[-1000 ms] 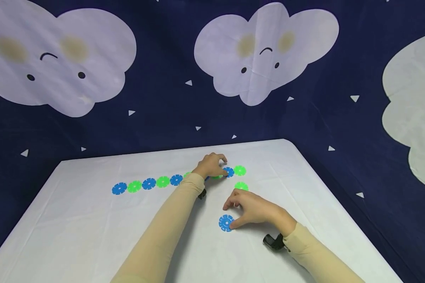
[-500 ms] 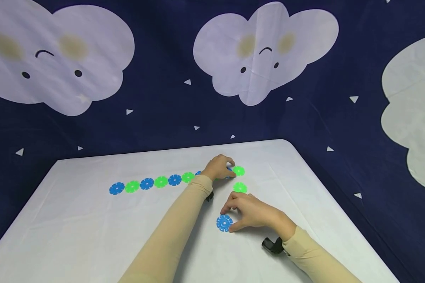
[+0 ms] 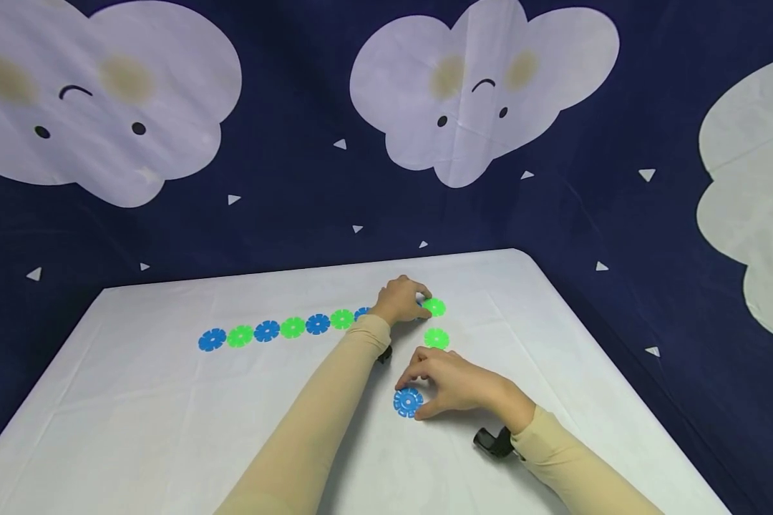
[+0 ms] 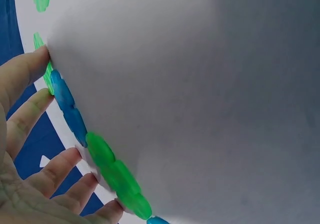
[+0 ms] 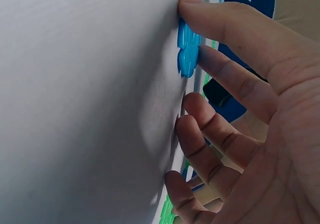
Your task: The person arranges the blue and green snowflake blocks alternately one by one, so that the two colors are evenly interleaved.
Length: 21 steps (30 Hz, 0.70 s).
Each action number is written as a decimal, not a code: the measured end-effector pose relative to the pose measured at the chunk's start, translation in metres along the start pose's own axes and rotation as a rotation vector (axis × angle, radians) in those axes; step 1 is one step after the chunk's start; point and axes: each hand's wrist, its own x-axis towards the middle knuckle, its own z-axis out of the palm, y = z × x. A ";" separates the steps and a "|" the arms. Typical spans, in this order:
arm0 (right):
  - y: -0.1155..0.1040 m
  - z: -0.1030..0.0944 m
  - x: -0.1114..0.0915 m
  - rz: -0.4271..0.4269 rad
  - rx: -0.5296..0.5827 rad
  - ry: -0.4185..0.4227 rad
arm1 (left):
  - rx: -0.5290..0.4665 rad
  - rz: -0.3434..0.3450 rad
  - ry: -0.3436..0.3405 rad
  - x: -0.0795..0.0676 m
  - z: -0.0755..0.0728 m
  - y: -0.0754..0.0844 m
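A row of blue and green notched plastic snowflake discs lies across the far part of the table. My left hand (image 3: 399,300) reaches to its right end, thumb and index finger at opposite edges of the last green snowflake disc (image 3: 434,307). In the left wrist view those two fingertips pinch this green disc (image 4: 49,76), beside a blue disc (image 4: 69,107). Nearer me, my right hand (image 3: 457,379) pinches a blue snowflake disc (image 3: 408,403) between thumb and index finger. The right wrist view shows this blue disc (image 5: 188,58) looking double-layered; the other fingers rest loosely below.
Another green snowflake disc (image 3: 436,337) lies alone between the row's end and my right hand. The white table (image 3: 135,415) ends at a dark blue cloth (image 3: 296,236) with cloud prints. My left forearm (image 3: 309,408) crosses the middle.
My left hand has slid right along the row, from the blue disc to the green end disc. My right index finger has come down to the blue disc's far edge.
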 end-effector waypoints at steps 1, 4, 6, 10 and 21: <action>0.000 0.000 0.000 0.003 0.006 -0.004 | 0.001 0.001 -0.001 0.000 0.000 0.000; 0.000 -0.001 0.001 0.011 0.034 -0.018 | -0.003 0.003 -0.002 -0.001 -0.001 0.000; 0.000 -0.002 0.002 0.002 0.063 -0.031 | -0.008 0.004 -0.004 0.000 -0.001 0.000; -0.001 -0.002 0.003 -0.021 0.116 -0.053 | -0.030 0.002 0.000 0.001 -0.001 -0.001; -0.003 -0.005 -0.002 -0.021 0.133 -0.077 | -0.042 -0.003 0.001 0.002 0.000 -0.002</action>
